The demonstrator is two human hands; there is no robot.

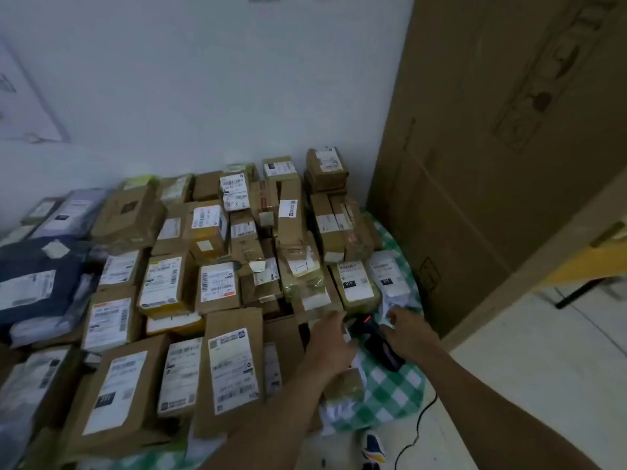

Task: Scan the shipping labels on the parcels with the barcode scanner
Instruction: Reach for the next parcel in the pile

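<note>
1. Carton [492, 147]: tall brown cardboard, standing upright at the right against the white wall [203, 79]. Its top and right side are cut off by the frame, and its printing is too dim to read.
2. Desk [393, 395]: covered with a green-and-white checked cloth, which shows only at the near right corner. The rest is hidden under the load.
3. Parcels [217, 283]: dozens of brown cardboard boxes and padded envelopes, packed edge to edge and stacked higher toward the wall. Most lie with their white shipping labels face up. The label text is blurred, and the lower layers are hidden.
4. Dark blue mailer bag [37, 262]: at the left edge, lying on pale bags, partly cut off.
5. White mailer bag [388, 276]: at the right rim of the heap, its near end crumpled just beyond the right hand.
6. Left hand [330, 337]: seen from the back, fingers fairly straight, reaching to the near edge of the heap just beside the scanner.
7. Right hand [409, 329]: over the scanner's right side. The fingers are blurred, so I cannot tell whether it grips.
8. Barcode scanner [378, 340]: black with a red glow at its head, on the cloth between the two hands and partly covered by them.
9. Shoe [373, 447]: on the floor below the desk edge.
10. Cable [417, 425]: thin and black, trailing below the desk; its ends are hidden.
</note>
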